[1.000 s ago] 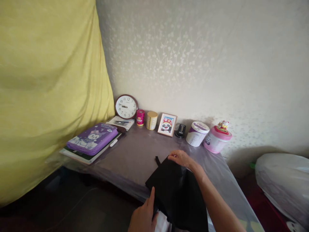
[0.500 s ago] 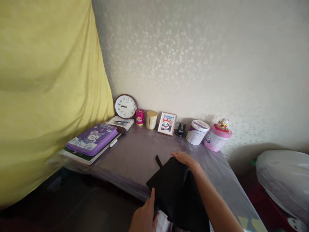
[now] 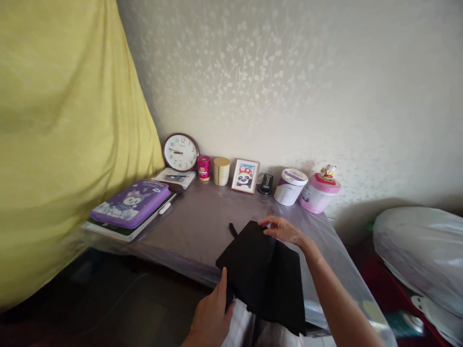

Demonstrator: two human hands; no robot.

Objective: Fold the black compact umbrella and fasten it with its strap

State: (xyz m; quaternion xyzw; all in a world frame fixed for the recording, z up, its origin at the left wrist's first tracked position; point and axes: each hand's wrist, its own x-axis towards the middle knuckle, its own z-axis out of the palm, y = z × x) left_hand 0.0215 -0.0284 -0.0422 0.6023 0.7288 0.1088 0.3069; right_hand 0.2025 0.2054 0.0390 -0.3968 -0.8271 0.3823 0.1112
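Note:
A piece of black fabric with loose panels and a short strap, which looks like a partly folded umbrella, lies over the front edge of the table and hangs down towards my lap. My left hand grips its lower left side, the index finger stretched along the cloth. Whatever part sits inside that palm is hidden. At the upper edge, my right hand has its thumb and curved fingers on the cloth, pinching it near the top corner. The black strap sticks out at the upper left.
Along the wall stand a clock, a pink can, a yellow-lidded can, a framed panda picture, a black object, a white tub and a pink tub. A purple case lies at left.
My right hand has lifted slightly from the corner, its fingers more spread along the edge. The right-hand black panel has swung out flatter. The view has shifted a little.

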